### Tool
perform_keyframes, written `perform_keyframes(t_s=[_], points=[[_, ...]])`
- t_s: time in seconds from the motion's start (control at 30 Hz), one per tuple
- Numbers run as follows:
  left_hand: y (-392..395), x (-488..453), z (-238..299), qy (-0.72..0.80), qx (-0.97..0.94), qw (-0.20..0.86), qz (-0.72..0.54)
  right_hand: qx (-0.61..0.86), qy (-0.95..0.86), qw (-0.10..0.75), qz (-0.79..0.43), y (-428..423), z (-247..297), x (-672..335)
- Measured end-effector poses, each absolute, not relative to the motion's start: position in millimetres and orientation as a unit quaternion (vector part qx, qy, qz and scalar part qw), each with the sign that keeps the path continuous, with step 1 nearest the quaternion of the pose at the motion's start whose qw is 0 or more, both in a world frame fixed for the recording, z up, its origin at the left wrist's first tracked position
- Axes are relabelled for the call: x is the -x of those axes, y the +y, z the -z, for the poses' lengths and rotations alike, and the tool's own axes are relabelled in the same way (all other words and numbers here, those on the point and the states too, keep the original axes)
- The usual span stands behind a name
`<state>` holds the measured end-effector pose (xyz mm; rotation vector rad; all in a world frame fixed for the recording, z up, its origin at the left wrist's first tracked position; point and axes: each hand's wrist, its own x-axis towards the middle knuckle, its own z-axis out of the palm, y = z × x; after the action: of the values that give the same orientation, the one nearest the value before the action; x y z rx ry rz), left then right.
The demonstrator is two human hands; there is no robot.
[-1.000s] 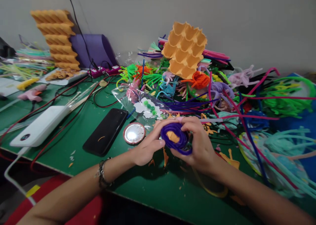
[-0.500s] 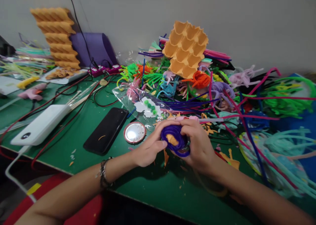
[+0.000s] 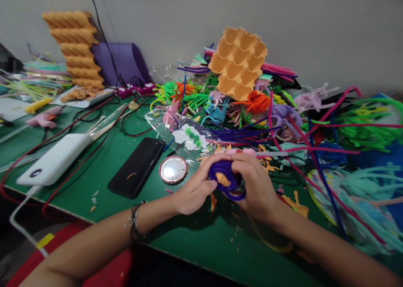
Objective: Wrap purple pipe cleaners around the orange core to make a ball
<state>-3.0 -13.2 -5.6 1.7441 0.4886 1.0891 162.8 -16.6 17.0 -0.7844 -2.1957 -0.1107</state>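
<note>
Both my hands meet over the green table (image 3: 189, 245), wrapped round a coil of dark purple pipe cleaner (image 3: 227, 178) with an orange foam piece in its middle. My left hand (image 3: 193, 188) pinches the coil's left side with thumb and fingers. My right hand (image 3: 256, 186) curls over its right side and top. A bracelet sits on my left wrist. Orange foam scraps lie on the table just under the coil.
A round mirror (image 3: 173, 169), a black phone (image 3: 136, 166) and a white power bank (image 3: 55, 159) lie to the left. A heap of coloured pipe cleaners (image 3: 315, 123) and an orange honeycomb foam piece (image 3: 239, 64) fill the back and right. Red cables cross the left.
My hands have kept their grip and shifted slightly on the coil; my right fingers have closed further over its top. The view has drifted a little.
</note>
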Motion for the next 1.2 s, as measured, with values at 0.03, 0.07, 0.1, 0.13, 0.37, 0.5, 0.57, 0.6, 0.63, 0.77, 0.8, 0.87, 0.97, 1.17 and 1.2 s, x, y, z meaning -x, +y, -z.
perform_keyframes(t_s=[0.03, 0.07, 0.1, 0.13, 0.37, 0.5, 0.57, 0.6, 0.63, 0.77, 0.8, 0.87, 0.97, 1.17, 1.2], points=[[-13, 3, 5, 0.204, -0.721, 0.488, -0.448, 0.309, -0.865, 0.393, 0.046, -17, -17, -163], [-13, 3, 5, 0.208, -0.723, 0.485, -0.447, 0.310, -0.864, 0.393, 0.050, -17, -18, -162], [-13, 3, 5, 0.213, -0.723, 0.483, -0.445, 0.311, -0.863, 0.393, 0.053, -17, -19, -162], [-13, 3, 5, 0.219, -0.723, 0.482, -0.444, 0.313, -0.862, 0.394, 0.056, -17, -19, -161], [-13, 4, 4, 0.202, -0.700, 0.530, -0.435, 0.311, -0.869, 0.382, 0.054, -17, -23, -163], [-11, 7, 5, 0.178, -0.660, 0.594, -0.424, 0.323, -0.873, 0.367, 0.000, -16, -34, -166], [-10, 8, 6, 0.178, -0.657, 0.598, -0.422, 0.339, -0.871, 0.354, -0.022, -16, -40, -169], [-9, 8, 7, 0.181, -0.664, 0.590, -0.422, 0.344, -0.873, 0.346, -0.023, -17, -42, -171], [-9, 9, 7, 0.185, -0.677, 0.575, -0.421, 0.347, -0.875, 0.338, -0.020, -18, -43, -174], [-6, 10, 5, 0.196, -0.761, 0.480, -0.389, 0.368, -0.872, 0.320, -0.039, -24, -39, -183], [-5, 10, 4, 0.197, -0.778, 0.460, -0.379, 0.372, -0.872, 0.313, -0.049, -26, -37, -184], [-4, 11, 1, 0.203, -0.803, 0.431, -0.357, 0.374, -0.878, 0.294, -0.059, -30, -36, -185], [-3, 12, -1, 0.228, -0.824, 0.400, -0.330, 0.365, -0.884, 0.281, -0.077, -34, -36, -183], [-5, 11, -2, 0.254, -0.837, 0.361, -0.324, 0.384, -0.877, 0.266, -0.114, -42, -33, -183], [-5, 11, -2, 0.252, -0.840, 0.355, -0.323, 0.387, -0.874, 0.267, -0.126, -44, -32, -185]])
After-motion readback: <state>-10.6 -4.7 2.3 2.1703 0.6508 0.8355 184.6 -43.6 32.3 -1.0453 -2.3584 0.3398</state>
